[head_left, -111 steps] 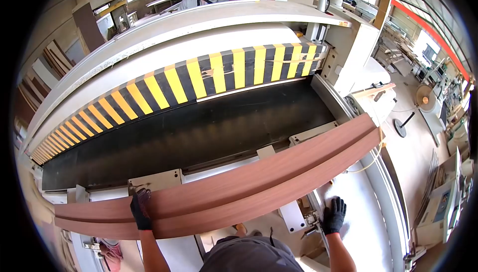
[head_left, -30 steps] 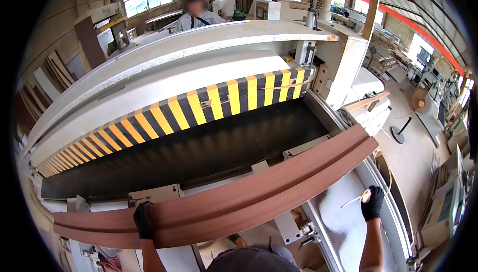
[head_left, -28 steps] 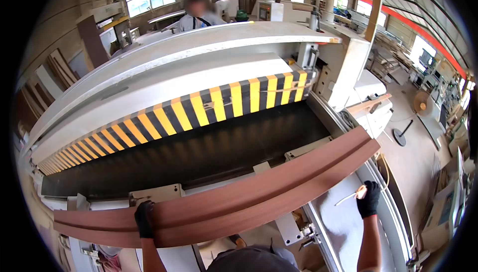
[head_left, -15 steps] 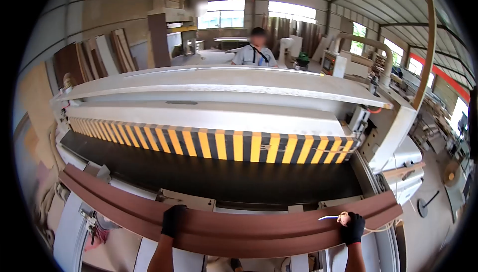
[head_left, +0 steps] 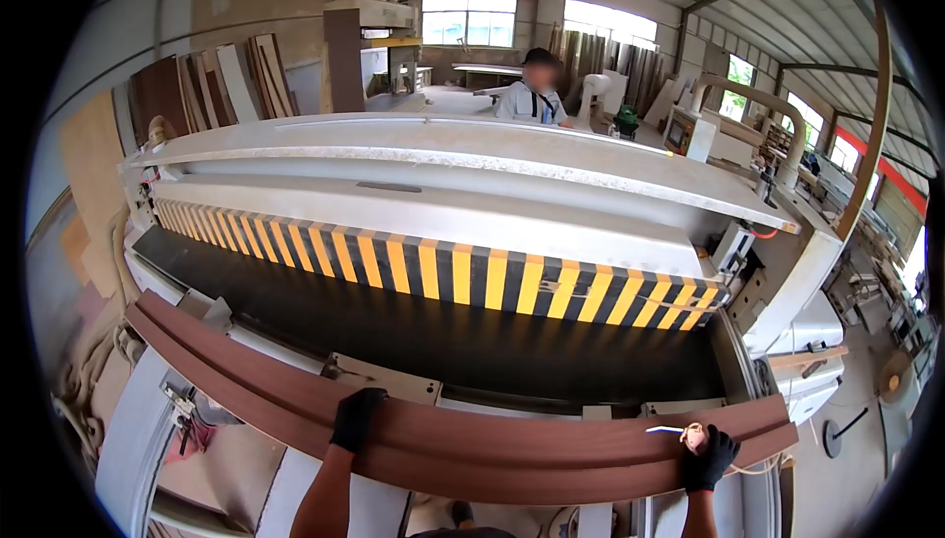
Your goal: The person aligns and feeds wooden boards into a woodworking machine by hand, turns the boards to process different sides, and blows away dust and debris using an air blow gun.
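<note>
A long reddish-brown board (head_left: 551,437) with a step along its length lies across the near side of a machine. My left hand (head_left: 357,419), in a black glove, is closed over the board left of its middle. Near the right end, my right hand (head_left: 711,457) is also gloved, with bare fingertips pinched together above the board. A thin white strip (head_left: 665,430) sticks out to the left from those fingertips; its exact kind is unclear. A pale cord (head_left: 758,470) trails from the same hand to the right.
Beyond the board runs a black machine bed (head_left: 433,326) below a yellow-and-black striped guard (head_left: 443,272). A co-worker (head_left: 535,95) stands behind the machine. Panels (head_left: 212,85) lean against the left wall. A round-based stand (head_left: 834,440) is on the floor at right.
The camera view has turned slightly left, so the machine appears shifted to the right. Both hands keep to about the same places on the board. The co-worker's head has turned.
</note>
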`<state>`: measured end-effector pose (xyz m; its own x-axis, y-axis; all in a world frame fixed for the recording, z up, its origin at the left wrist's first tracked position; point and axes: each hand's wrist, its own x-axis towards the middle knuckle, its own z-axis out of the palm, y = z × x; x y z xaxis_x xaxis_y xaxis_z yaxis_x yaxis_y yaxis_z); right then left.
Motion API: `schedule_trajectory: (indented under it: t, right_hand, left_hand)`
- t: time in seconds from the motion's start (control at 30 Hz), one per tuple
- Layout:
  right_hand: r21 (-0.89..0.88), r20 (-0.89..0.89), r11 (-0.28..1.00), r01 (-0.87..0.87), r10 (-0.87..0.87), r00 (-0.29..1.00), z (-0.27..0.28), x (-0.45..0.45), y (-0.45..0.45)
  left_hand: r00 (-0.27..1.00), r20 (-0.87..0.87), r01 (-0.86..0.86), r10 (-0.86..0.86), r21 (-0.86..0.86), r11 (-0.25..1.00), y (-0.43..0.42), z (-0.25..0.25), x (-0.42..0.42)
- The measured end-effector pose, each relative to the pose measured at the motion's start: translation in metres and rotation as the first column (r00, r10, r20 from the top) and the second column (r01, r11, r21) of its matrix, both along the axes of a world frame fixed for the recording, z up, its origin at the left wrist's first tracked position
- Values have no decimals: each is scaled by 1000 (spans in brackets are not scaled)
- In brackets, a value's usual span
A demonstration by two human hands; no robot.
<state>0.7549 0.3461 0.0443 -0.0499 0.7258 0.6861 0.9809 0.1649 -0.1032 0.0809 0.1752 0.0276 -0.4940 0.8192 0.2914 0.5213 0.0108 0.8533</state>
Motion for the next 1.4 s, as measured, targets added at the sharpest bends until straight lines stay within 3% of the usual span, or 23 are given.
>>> schedule_trajectory:
  t: [0.1,0.13,0.2,0.23,0.43,0.5,0.53,0.63,0.67,0.7,0.77,0.8,0.83,0.87,0.9,0.93,1.0,1.13,1.17,1.2,1.33,1.4]
  right_hand:
    - [-16,54,998,56,-55,997,-1,-1,-1]
    - [-55,-3,998,35,-35,999,-12,8,4]
    - [-116,-30,992,51,-55,998,-14,9,6]
    - [-192,-47,979,68,-78,996,-12,9,5]
    - [-235,-112,971,34,-61,992,-3,5,1]
    - [-244,-118,969,34,-65,991,-6,7,1]
    - [-281,-114,958,54,-89,990,-4,6,1]
    - [-294,-101,954,65,-99,990,-9,11,2]
    - [-275,-98,959,68,-99,990,-8,11,0]
    - [-257,-95,964,68,-95,991,-6,9,-1]
    - [-259,-85,963,74,-99,991,-6,8,-1]
    - [-254,-79,964,73,-96,992,-3,7,-3]
    - [-248,-74,966,71,-91,993,0,5,-4]
    - [-258,-71,963,75,-97,993,1,5,-4]
    - [-267,-69,961,77,-99,993,1,5,-3]
    - [-258,-53,963,82,-99,994,1,5,-4]
    - [-246,-33,964,98,-109,993,2,3,-6]
    - [-230,88,968,103,-84,993,6,15,-3]
    - [-256,155,955,152,-115,981,8,24,2]
    - [-252,180,955,157,-113,977,15,32,1]
    - [-323,285,904,282,-191,939,48,93,-4]
    - [-318,347,871,375,-261,901,68,113,-10]
  left_hand:
    - [989,-148,-18,12,-39,999,1,3,1]
    - [989,-147,13,-21,-53,998,3,0,1]
    - [924,-383,4,2,15,1000,5,-9,-6]
    - [923,-382,50,-48,-4,999,6,-14,-8]
    - [894,-441,102,-77,33,994,7,-29,-22]
    - [945,-320,92,-72,47,995,8,-35,-26]
    - [902,-427,76,-54,34,997,8,-28,-21]
    - [926,-368,109,-79,60,992,8,-29,-21]
    - [788,-608,120,-100,-8,993,9,-32,-30]
    - [784,-607,153,-129,-12,988,10,-45,-38]
    - [966,-257,58,-12,174,983,7,-75,-58]
    - [860,-510,92,1,157,983,4,-81,-73]
    - [860,-510,112,-19,153,982,6,-89,-82]
    - [972,-216,133,-89,200,971,7,-97,-87]
    - [982,98,134,-162,247,960,9,-101,-88]
    - [980,97,148,-176,244,958,10,-104,-89]
    - [986,-119,125,-114,88,988,12,-106,-91]
    - [987,-97,134,-131,29,991,15,-91,-74]
    - [889,-443,130,-115,4,991,12,-75,-69]
    - [675,-733,117,-90,-15,993,11,-65,-65]
    - [706,-703,129,-84,10,992,16,-67,-57]
    - [679,-728,78,-94,-56,995,13,-57,-50]
